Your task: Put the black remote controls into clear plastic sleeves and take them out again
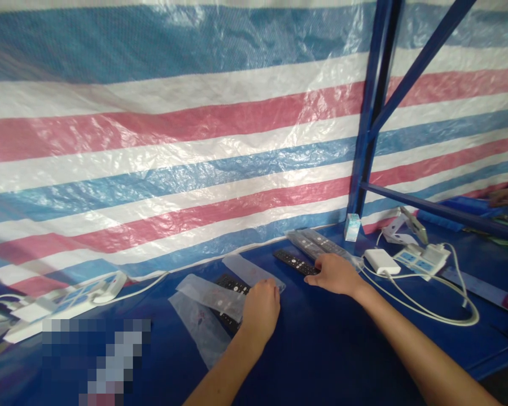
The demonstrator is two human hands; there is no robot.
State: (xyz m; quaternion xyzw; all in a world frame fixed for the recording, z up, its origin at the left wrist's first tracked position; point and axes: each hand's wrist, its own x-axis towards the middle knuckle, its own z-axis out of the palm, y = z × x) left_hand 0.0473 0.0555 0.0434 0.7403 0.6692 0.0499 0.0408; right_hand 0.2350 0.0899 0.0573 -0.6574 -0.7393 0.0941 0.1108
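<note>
A small box stands at the back edge of the desk beside a blue post; 2 power strips lie near that edge; a striped sheet hangs behind.

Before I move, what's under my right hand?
A black remote control, buttons up, runs in under the fingers of your right hand. They cover its near end, and anything beneath the palm is hidden.

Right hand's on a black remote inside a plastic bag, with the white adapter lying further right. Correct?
No, the head view shows the black remote at the right hand bare, not bagged. The white adapter does lie further right.
</note>
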